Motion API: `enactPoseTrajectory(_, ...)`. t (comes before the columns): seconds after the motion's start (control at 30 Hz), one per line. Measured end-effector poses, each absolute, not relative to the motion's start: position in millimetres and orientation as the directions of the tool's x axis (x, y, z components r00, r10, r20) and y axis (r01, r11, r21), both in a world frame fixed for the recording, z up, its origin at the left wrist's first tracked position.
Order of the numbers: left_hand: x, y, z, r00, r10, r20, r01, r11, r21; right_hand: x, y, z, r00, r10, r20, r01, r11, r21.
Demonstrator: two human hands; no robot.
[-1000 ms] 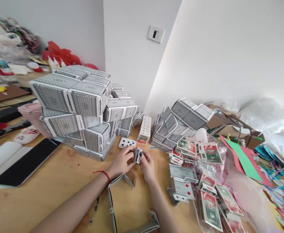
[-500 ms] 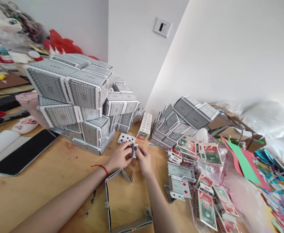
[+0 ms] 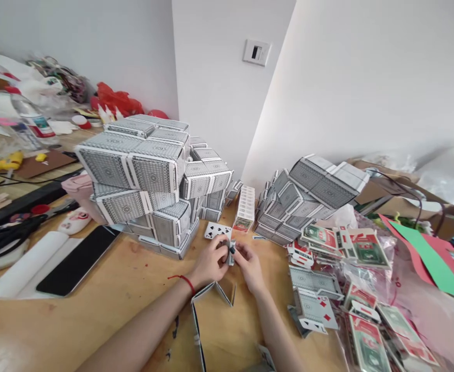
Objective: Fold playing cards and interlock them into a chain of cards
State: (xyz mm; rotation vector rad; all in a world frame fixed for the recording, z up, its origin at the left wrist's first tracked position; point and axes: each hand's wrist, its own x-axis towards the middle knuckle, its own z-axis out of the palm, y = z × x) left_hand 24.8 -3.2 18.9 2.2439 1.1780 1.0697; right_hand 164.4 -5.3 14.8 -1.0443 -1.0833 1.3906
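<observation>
Between my two hands is a small folded playing card, seen edge-on, with a dark pip showing. My left hand, with a red string at the wrist, is closed around its left side. From the right, my right hand pinches it with thumb and fingertips; part of the grip is hidden. Just behind lies a spades card, face up. A bent strip of joined cards stands on edge between my forearms, partly cut off by the lower frame edge.
Stacked card-built blocks rise at left, with another leaning stack at right. A clear box stands between them. Card packs and folded cards lie at right. A black phone and scissors are at left.
The whole view has shifted, so the table things appear farther right and slightly lower. Both hands stay at the folded card, with little other change.
</observation>
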Motion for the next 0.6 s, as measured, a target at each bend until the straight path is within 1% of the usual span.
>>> enactPoseTrajectory(0.13,24.5,-2.8,17.0,0.357,0.828,0.433,0.525,-0.561,0.64,165.1,-6.2,10.4,-0.047,0.997,-0.055,-0.256,-0.066,-0.964)
enactPoseTrajectory(0.33,24.1,-1.6,14.3,0.393,0.813,0.429,0.532,-0.581,0.616,163.4,-8.2,7.8,-0.075,0.994,-0.08,-0.313,-0.099,-0.944)
enactPoseTrajectory(0.5,24.5,-3.6,15.8,0.404,0.783,0.473,0.487,-0.622,0.613,157.9,-13.6,8.7,-0.166,0.98,-0.106,-0.444,-0.17,-0.879)
enactPoseTrajectory(0.6,25.0,-4.9,16.2,0.413,0.773,0.481,0.474,-0.634,0.611,154.7,-18.3,10.0,-0.172,0.979,-0.107,-0.505,-0.181,-0.844)
